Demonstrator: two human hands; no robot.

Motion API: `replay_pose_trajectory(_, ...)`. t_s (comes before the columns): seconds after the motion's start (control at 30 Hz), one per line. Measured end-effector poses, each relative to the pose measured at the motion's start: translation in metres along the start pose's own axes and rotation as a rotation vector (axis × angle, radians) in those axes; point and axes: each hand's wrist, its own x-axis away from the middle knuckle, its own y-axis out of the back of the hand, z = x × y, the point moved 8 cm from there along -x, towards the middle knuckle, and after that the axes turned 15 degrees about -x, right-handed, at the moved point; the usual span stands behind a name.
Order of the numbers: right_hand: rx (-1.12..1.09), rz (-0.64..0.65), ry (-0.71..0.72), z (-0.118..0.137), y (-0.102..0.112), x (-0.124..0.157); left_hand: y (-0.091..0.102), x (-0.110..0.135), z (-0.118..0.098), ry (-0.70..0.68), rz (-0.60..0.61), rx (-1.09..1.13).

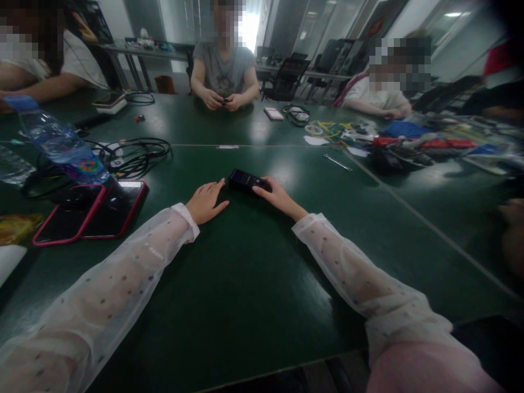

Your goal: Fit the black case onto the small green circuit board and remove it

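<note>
A black handheld device (244, 181) with a small screen and keys lies on the green table (245, 295) in front of me. My right hand (278, 195) is closed around its right end, thumb on top near the keys. Just left of the device, my left hand (208, 202) rests open with fingers stretched out and nothing in it. Its fingertips come close to the device's left end; I cannot tell whether they touch it.
On the left are two red-cased phones (117, 210), a water bottle (65, 144) and coiled black cables (139, 155). A wrench (337, 162) lies to the right, before a tangle of cables (344, 131). Several people (224, 68) sit around the table.
</note>
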Motion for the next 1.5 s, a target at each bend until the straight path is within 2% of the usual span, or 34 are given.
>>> replay_pose_trajectory(0.37, 0.065, -0.015, 0.022, 0.004, 0.0, 0.002, 0.002, 0.001, -0.001, 0.005, 0.02, -0.006)
replay_pose_trajectory(0.53, 0.092, -0.005, 0.126, 0.012, -0.004, 0.004, 0.004, 0.001, -0.002, 0.011, 0.022, -0.009)
replay_pose_trajectory(0.73, 0.259, 0.036, 0.32, 0.025, -0.013, 0.01, 0.0, 0.0, -0.001, 0.007, 0.004, -0.005)
replay_pose_trajectory(0.9, 0.322, -0.011, 0.35, 0.028, -0.011, 0.011, -0.001, 0.0, 0.0, -0.003, -0.022, -0.011)
replay_pose_trajectory(1.07, 0.203, -0.152, 0.359, 0.034, 0.001, 0.015, 0.0, 0.0, 0.0, -0.008, -0.029, -0.021)
replay_pose_trajectory(1.2, 0.083, -0.395, 0.362, 0.029, 0.026, 0.016, 0.001, 0.0, 0.0, -0.009, -0.023, -0.024)
replay_pose_trajectory(1.3, 0.069, -0.576, 0.291, 0.01, 0.045, 0.014, 0.001, 0.0, 0.0, -0.005, -0.009, -0.013)
replay_pose_trajectory(1.37, 0.078, -0.624, 0.188, -0.006, 0.052, 0.01, 0.0, 0.0, 0.001, -0.003, -0.001, -0.008)
replay_pose_trajectory(1.5, 0.07, -0.571, 0.031, -0.027, 0.052, 0.003, -0.001, 0.0, 0.001, -0.001, 0.007, -0.009)
